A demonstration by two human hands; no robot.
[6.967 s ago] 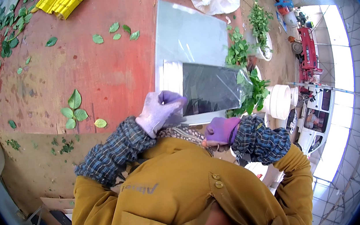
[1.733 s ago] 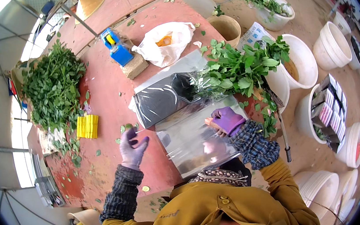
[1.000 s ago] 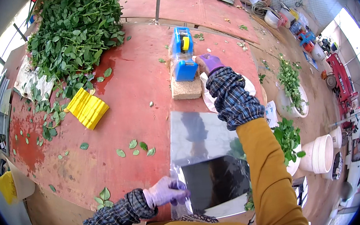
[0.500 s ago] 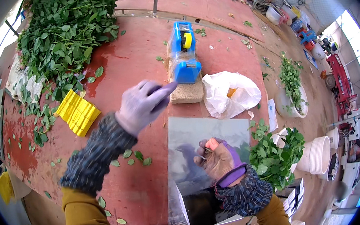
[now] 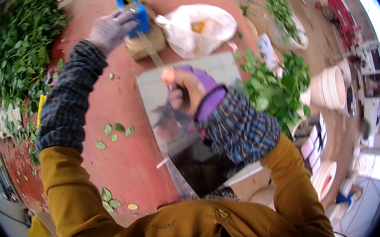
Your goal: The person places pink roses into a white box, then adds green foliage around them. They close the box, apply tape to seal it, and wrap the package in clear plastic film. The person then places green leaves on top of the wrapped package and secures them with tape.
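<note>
A blue tape dispenser [image 5: 141, 20] with a yellow core is strapped onto a tan block [image 5: 137, 48] at the table's far side. My left hand [image 5: 111, 32], in a pale glove, grips the dispenser's left side. From its front, a narrow strip of clear tape [image 5: 152, 51] stretches toward me. My right hand [image 5: 198, 89], in a purple-backed glove with an orange thumb tip, is closed on the tape's near end. Below that hand lies a clear plastic sheet [image 5: 149, 92], over a dark, shiny surface [image 5: 200, 166] at the near edge.
A white plastic bag [image 5: 201, 30] sits right of the dispenser. Cut leafy stems [image 5: 22, 48] are heaped at the far left, and loose leaves [image 5: 118, 127] dot the red table [image 5: 126, 172]. Leafy stems [image 5: 278, 87] stand at the right edge, near stacked pale buckets [image 5: 327, 89].
My left hand has come onto the dispenser. My right hand has risen toward it and now pulls out a strip of tape. The view has tilted, so the table appears higher.
</note>
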